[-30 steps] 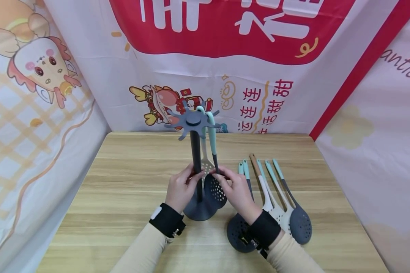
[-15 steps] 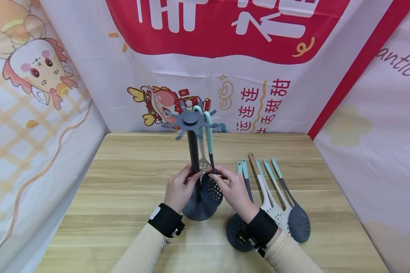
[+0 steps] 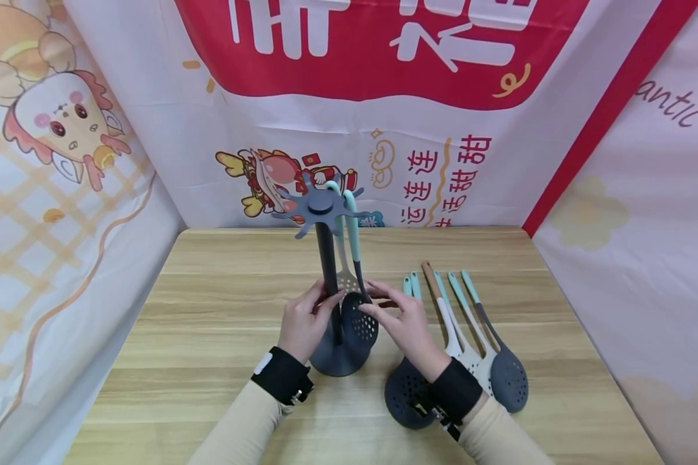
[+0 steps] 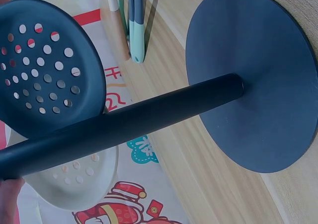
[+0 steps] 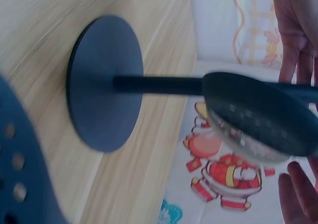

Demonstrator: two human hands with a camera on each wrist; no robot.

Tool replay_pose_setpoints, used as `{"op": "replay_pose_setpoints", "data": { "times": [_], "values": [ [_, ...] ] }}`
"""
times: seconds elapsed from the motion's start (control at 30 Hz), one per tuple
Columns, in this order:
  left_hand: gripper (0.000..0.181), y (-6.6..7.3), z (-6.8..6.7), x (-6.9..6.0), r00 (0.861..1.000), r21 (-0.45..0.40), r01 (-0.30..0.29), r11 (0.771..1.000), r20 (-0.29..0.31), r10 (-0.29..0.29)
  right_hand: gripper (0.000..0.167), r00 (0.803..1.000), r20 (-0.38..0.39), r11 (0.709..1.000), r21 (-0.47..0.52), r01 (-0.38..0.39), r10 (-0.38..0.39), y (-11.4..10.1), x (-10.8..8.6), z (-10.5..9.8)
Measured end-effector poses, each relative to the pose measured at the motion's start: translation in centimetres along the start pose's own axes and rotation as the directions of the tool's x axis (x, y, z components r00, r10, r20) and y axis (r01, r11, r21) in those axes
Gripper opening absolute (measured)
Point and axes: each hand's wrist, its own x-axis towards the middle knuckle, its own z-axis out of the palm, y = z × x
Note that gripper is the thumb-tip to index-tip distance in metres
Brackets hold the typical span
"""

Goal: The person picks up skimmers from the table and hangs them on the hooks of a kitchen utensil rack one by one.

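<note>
A dark utensil stand rises from its round base on the wooden table, a ring of hooks at its top. My left hand grips its pole. From the hooks hangs a dark skimmer with a mint handle; its holed bowl fills the upper left of the left wrist view. Behind it hangs a cream slotted utensil, also mint-handled. My right hand is beside the skimmer's neck, thumb and fingers parted. The right wrist view shows its fingertips apart from the skimmer bowl.
Right of the stand, several utensils lie side by side on the table: a dark skimmer partly under my right wrist, a brown-and-white-handled utensil, pale slotted ones and a dark slotted turner. Printed cloth hangs behind the table.
The fingers of my right hand have loosened from the skimmer's neck and moved slightly away to the right. My left hand keeps its grip on the pole.
</note>
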Motion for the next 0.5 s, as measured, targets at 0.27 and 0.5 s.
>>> {"op": "replay_pose_setpoints", "data": {
  "times": [0.27,0.5],
  "values": [
    [0.021,0.0,0.0,0.0,1.000,-0.008,0.015,1.000,0.011,-0.014,0.033,0.978,-0.113,0.980,-0.077,-0.185,0.175,3.9,-0.8,-3.2],
    [0.022,0.0,0.0,0.0,1.000,-0.017,0.007,1.000,0.009,-0.007,0.041,0.904,-0.153,0.883,-0.201,-0.424,0.399,8.3,-2.5,-6.6]
  ]
}}
